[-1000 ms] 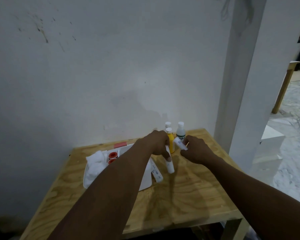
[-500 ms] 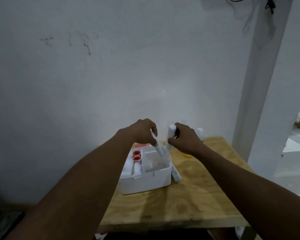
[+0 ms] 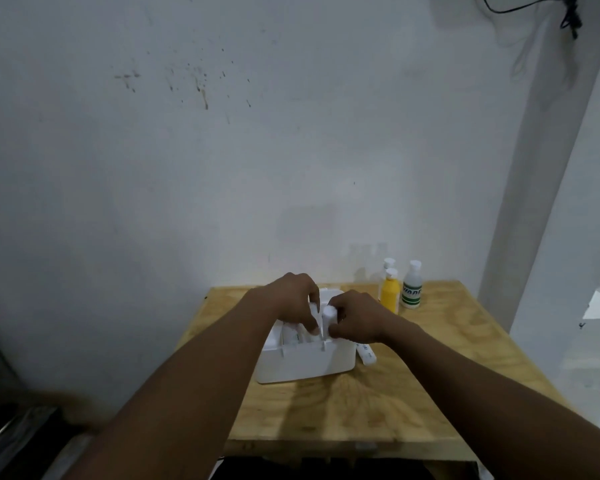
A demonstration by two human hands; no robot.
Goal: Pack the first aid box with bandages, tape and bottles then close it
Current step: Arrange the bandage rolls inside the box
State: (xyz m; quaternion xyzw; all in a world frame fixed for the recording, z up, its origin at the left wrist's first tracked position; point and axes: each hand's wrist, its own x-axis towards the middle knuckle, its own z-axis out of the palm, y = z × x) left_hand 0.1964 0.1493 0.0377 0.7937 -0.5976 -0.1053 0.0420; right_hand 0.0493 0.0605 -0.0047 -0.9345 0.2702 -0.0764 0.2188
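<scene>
The white first aid box (image 3: 305, 363) stands open on the wooden table (image 3: 413, 386). Both hands are over its inside. My left hand (image 3: 291, 299) pinches a white bandage roll (image 3: 314, 315) pointing down into the box. My right hand (image 3: 355, 320) grips another white bandage roll (image 3: 328, 318) held upright at the box's middle. One more white roll (image 3: 367, 353) lies on the table against the box's right side. A yellow bottle (image 3: 390, 291), a clear bottle with a green label (image 3: 412, 285) and a third bottle (image 3: 388, 263) behind them stand at the back right.
A stained white wall rises right behind the table. A white pillar (image 3: 548, 188) stands to the right, with a black cable (image 3: 568, 15) hanging at its top. Dark objects sit low at the left beside the table.
Both hands have dropped lower into the box with their rolls, coming closer together. My view has shifted, so the bottles now show clearly at the right.
</scene>
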